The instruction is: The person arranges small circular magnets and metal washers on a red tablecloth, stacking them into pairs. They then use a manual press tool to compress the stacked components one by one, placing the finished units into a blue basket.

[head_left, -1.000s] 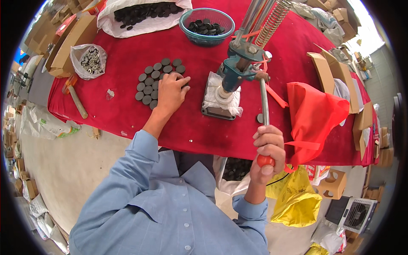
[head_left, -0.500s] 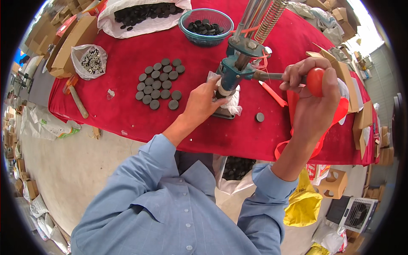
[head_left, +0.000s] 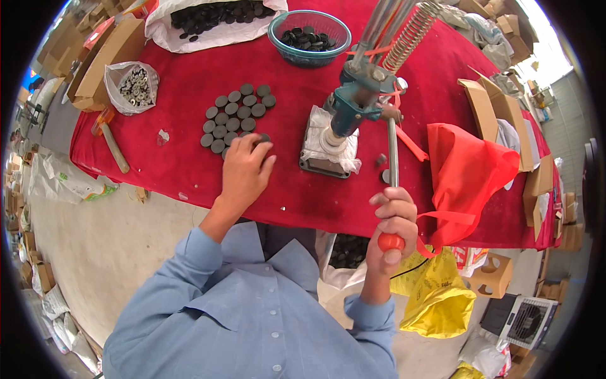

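A blue-green hand press (head_left: 355, 104) stands on the table, its dark square base (head_left: 325, 169) wrapped partly in white plastic. My right hand (head_left: 392, 227) is wrapped round the press lever (head_left: 393, 155) by its red ball knob (head_left: 391, 242), and the lever points toward me. Over the near edge of a cluster of flat round black discs (head_left: 231, 108) is my left hand (head_left: 246, 169), fingers apart and curved down. One disc (head_left: 264, 138) lies at its fingertips. Beside the lever lies another disc (head_left: 386, 176), with a small blurred dark piece (head_left: 380, 160) above it.
At the back are a white sack (head_left: 165, 31) of black discs and a teal basket (head_left: 309, 60) of more. A bag of small metal parts (head_left: 137, 88), a hammer (head_left: 115, 148) and a carton (head_left: 110, 63) sit left. A red bag (head_left: 467, 177) and open cartons (head_left: 480, 110) lie right.
My left hand has left the press and moved left to the discs. My right hand has swung the lever toward me and down. A blurred piece now shows near the lone disc.
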Motion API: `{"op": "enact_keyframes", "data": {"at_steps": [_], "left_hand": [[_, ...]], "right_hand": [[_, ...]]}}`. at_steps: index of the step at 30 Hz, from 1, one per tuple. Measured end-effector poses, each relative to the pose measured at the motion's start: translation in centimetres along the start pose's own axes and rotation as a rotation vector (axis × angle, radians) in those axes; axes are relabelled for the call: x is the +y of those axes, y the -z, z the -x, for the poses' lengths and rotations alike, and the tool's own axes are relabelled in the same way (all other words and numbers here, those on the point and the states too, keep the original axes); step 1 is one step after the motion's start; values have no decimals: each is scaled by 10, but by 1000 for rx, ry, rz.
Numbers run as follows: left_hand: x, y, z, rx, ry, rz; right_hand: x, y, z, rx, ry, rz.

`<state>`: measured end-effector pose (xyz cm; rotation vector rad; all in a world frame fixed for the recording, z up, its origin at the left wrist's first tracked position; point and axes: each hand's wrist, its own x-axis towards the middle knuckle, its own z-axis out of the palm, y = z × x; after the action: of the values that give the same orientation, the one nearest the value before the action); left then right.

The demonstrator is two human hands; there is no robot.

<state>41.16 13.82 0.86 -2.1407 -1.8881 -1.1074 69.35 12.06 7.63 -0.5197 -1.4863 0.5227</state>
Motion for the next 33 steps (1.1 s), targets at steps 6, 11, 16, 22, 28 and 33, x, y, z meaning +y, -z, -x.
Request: {"op": "enact_keyframes", "data": {"at_steps": [6, 11, 16, 22, 28, 33], "left_hand": [[-20, -2, 37, -15, 38, 116], [11, -16, 4, -17, 138, 403], [44, -52, -44, -21, 134, 555], [54, -78, -57, -3, 44, 483], [43, -66, -48, 64, 40, 446], [-9, -23, -17, 14, 0, -48]], "right_hand": [[-5, 1, -20, -43, -4, 13], [-16, 10, -82, -131, -51, -44], [-15, 11, -153, -99, -301, -204], [-21, -3, -170, -19, -405, -160], [-9, 4, -110, -60, -99, -191], [4, 2, -9, -61, 11, -24]]}}
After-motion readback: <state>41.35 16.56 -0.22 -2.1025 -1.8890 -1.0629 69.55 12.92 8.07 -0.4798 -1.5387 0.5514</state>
